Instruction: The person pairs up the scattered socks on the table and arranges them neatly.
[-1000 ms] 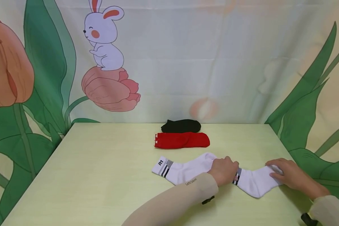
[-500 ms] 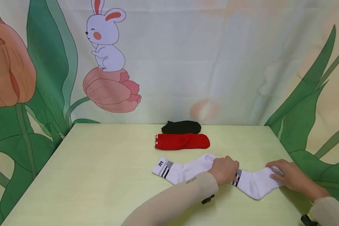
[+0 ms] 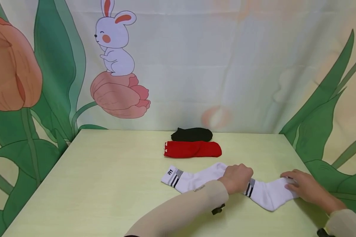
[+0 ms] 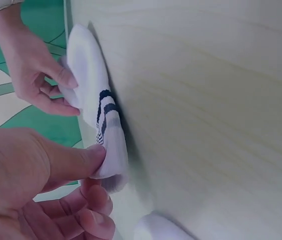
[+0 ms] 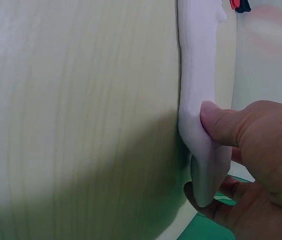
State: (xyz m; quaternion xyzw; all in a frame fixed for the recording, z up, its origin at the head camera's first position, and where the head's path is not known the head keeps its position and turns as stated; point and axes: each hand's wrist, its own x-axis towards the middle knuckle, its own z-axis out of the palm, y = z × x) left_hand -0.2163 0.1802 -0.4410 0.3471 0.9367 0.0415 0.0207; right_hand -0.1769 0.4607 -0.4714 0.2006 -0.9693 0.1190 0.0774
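Two white socks with black stripes lie in a row on the table. My left hand (image 3: 236,178) pinches the striped cuff of the right-hand white sock (image 3: 268,194) between thumb and fingers; the left wrist view shows that cuff (image 4: 115,155) close up. At the other end, my right hand (image 3: 305,187) holds the same sock's toe, with the thumb on top, as the right wrist view shows on the toe (image 5: 208,165). The left-hand white sock (image 3: 197,179) lies flat, partly hidden behind my left hand and sleeve.
A red sock (image 3: 192,149) lies flat beyond the white ones, with a black sock (image 3: 192,135) right behind it. The pale table (image 3: 106,184) ends at a printed curtain (image 3: 178,65) with a rabbit and tulips.
The head view has shifted slightly. Both hands keep their grip on the right-hand white sock, and all the socks stay in place.
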